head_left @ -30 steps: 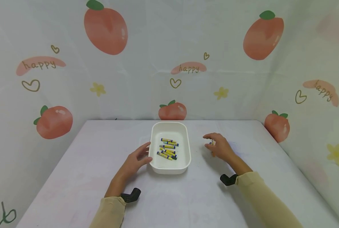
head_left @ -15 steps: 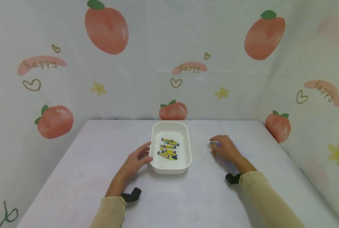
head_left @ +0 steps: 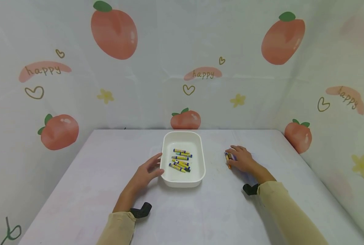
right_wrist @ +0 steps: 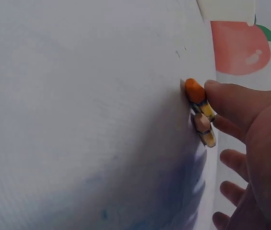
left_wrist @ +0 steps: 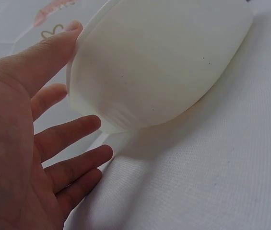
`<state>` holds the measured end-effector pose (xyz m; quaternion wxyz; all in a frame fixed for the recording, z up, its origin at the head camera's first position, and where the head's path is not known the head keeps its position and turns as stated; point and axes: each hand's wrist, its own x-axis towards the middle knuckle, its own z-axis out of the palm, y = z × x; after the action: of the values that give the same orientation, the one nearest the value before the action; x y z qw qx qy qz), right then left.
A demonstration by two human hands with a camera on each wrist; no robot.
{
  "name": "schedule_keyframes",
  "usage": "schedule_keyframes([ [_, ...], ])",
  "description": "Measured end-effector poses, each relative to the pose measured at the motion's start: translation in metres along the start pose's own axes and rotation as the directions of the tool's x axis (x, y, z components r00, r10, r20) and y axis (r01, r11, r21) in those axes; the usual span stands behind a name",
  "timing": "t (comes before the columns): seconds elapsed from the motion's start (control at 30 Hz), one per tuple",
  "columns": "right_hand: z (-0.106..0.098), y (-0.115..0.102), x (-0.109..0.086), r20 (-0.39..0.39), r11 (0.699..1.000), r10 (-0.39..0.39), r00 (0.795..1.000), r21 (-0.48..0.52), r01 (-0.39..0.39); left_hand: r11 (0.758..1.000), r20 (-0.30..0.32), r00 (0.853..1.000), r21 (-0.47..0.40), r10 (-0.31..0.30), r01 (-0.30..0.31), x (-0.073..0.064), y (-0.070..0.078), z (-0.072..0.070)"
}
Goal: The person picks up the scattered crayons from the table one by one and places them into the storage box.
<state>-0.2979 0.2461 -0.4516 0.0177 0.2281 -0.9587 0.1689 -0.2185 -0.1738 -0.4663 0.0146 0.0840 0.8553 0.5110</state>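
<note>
My left hand (head_left: 143,175) rests against the left side of a white rectangular tray (head_left: 184,184). In the left wrist view, its thumb (left_wrist: 61,45) lies on the tray's rim and the other fingers are spread beside the wall. To the right of the tray, my right hand (head_left: 243,159) pinches an orange crayon (right_wrist: 195,92) between thumb and index finger, low over the table. A second crayon with a peach-coloured tip (right_wrist: 202,122) lies right beside the orange one, partly covered by the hand in the head view. The remaining right fingers are spread.
Several crayons (head_left: 181,158) with yellow wrappers lie inside the tray. The white table (head_left: 200,217) has faint coloured smudges. A white curtain (head_left: 157,47) printed with fruit stands behind and along the sides.
The right hand has moved right and down onto the crayons, its thumb and index finger closing on the orange one, which shifted slightly. The left hand has stayed at the tray.
</note>
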Motion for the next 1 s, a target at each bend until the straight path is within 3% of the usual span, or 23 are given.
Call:
schedule_keyframes([
  [0.37, -0.001, 0.003, 0.001, 0.030, 0.998, 0.054, 0.998, -0.028, -0.053, 1.000, -0.005, 1.000, 0.002, 0.008, -0.008, -0.002, 0.002, -0.001],
  [1.0, 0.009, 0.003, -0.003, -0.133, 0.995, -0.047, 0.990, 0.082, 0.059, 1.000, -0.004, 1.000, 0.000, -0.013, 0.013, -0.001, 0.003, 0.000],
])
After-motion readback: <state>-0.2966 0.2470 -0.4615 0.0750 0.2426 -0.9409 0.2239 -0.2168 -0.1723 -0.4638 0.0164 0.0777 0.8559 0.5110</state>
